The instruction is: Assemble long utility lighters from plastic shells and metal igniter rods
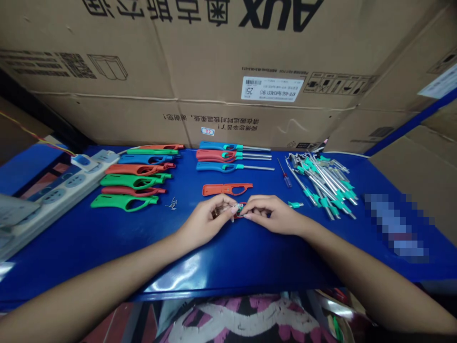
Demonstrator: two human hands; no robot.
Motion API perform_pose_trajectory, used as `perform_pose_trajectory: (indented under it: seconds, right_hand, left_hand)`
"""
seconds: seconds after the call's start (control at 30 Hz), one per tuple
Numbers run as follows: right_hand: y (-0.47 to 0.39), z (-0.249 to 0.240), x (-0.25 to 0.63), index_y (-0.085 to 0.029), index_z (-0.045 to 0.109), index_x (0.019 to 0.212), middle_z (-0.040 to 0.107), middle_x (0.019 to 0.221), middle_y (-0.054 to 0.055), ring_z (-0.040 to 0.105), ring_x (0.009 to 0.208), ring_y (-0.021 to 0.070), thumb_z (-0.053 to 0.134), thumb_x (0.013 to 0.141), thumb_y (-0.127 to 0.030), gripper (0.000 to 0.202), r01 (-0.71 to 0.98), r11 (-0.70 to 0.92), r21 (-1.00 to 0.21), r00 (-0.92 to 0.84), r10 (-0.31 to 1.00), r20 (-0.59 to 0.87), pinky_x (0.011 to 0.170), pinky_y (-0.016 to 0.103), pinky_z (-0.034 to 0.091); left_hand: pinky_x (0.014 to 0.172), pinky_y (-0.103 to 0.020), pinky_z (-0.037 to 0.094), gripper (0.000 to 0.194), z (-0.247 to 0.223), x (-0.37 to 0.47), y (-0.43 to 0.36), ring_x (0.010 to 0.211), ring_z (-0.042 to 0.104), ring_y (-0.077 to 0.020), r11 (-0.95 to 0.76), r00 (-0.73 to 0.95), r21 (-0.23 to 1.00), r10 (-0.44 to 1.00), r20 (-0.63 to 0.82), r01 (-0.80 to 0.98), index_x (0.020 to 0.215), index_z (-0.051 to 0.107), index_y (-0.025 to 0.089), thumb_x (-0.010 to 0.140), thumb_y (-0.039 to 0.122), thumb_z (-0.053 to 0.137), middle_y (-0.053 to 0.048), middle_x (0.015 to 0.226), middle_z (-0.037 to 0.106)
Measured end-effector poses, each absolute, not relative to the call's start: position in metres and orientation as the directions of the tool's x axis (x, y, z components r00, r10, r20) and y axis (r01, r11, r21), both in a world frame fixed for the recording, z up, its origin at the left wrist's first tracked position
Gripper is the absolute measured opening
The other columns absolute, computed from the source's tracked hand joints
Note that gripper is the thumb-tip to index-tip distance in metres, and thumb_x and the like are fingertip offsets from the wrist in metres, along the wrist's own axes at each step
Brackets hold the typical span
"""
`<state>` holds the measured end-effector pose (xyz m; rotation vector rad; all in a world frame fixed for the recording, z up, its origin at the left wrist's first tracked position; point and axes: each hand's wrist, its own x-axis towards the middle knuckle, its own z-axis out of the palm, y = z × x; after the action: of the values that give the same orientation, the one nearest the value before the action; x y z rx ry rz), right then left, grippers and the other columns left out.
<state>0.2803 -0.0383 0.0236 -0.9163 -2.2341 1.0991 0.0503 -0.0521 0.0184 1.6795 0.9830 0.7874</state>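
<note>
At the middle of the blue table, both hands meet over a red lighter casing (244, 204) that the fingers mostly cover. My left hand (214, 216) is closed around it, with thumb and fingertips at a small teal and pale part (240, 206). From the other side, my right hand (273, 214) pinches at the same spot; exactly what its fingertips grip is hidden. Just beyond the hands lies an orange lighter casing half (212, 189), its hollow side up. Beside my right hand rests a small teal-ended piece (295, 205).
Coloured lighter casings (117, 202) are lined up at left, near loose screws (172, 204) and a power strip (66, 190). Lighters with metal tubes (214, 166) lie behind. To the right are a screwdriver (286, 180) and piled tubes (323, 186). A cardboard box (200, 71) stands behind.
</note>
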Motion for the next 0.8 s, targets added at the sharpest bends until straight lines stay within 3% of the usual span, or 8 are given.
perform_pose_trajectory:
  seconds: [0.13,0.33,0.63,0.8]
  right_hand:
    - [-0.0388,0.0255,0.2814,-0.017,0.073,0.1,0.064,0.088,0.003,0.049,0.06,0.0066,0.058,0.096,-0.028,0.019,0.327,0.501,-0.801,-0.701,0.697,0.15,0.057,0.02,0.041]
    - [-0.0369,0.0198,0.2818,-0.015,0.072,0.098,0.062,0.086,0.003,0.047,0.058,0.0059,0.058,0.096,-0.027,0.019,0.312,0.478,-0.821,-0.675,0.72,0.163,0.054,0.019,0.039]
    - [-0.0368,0.0219,0.2849,-0.015,0.074,0.096,0.062,0.083,0.003,0.046,0.057,0.0061,0.059,0.094,-0.026,0.019,0.296,0.477,-0.828,-0.703,0.695,0.149,0.053,0.02,0.038]
    - [-0.0352,0.0181,0.2848,-0.015,0.073,0.095,0.059,0.084,0.002,0.045,0.056,0.0056,0.059,0.095,-0.028,0.019,0.278,0.434,-0.857,-0.663,0.733,0.156,0.051,0.02,0.037]
  left_hand:
    - [0.072,-0.025,0.049,0.021,0.0166,0.0494,-0.051,0.081,0.067,-0.0153,-0.215,0.456,0.942,0.886,0.077,0.257,0.102,0.072,0.018,0.094,0.033,0.061,-0.003,0.095,0.076]
    - [0.073,-0.025,0.05,0.021,0.015,0.0485,-0.0516,0.085,0.07,-0.0168,-0.266,0.447,0.905,0.889,0.098,0.331,0.105,0.076,0.019,0.093,0.032,0.063,-0.004,0.102,0.077]
    - [0.074,-0.024,0.051,0.02,0.0174,0.0485,-0.0506,0.085,0.07,-0.0165,-0.285,0.465,0.9,0.879,0.108,0.33,0.103,0.076,0.02,0.094,0.031,0.062,-0.003,0.1,0.078]
    - [0.067,-0.022,0.048,0.021,0.0212,0.0488,-0.0523,0.076,0.067,-0.0139,-0.305,0.508,0.893,0.855,0.104,0.332,0.103,0.076,0.019,0.095,0.032,0.061,-0.002,0.092,0.077]
